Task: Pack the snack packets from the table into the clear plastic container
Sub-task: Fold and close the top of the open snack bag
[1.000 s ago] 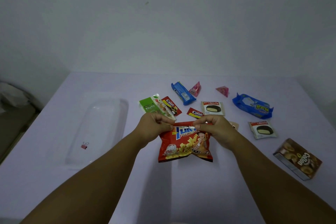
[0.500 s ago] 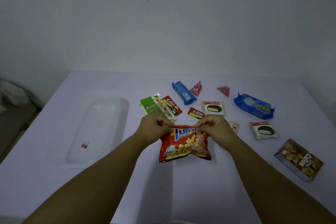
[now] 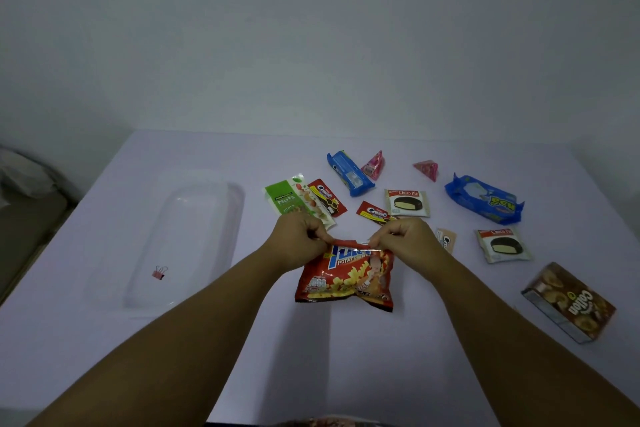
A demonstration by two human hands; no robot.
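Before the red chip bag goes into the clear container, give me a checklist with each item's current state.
1. Both hands hold the bag: ok, left hand and right hand pinch the top edge of the red chip bag.
2. Bag sealed: cannot tell.
3. Clear container open: ok, no lid seen.
4. Container clear inside: not ok, a pink binder clip lies there.
5. Path leftward free: ok.
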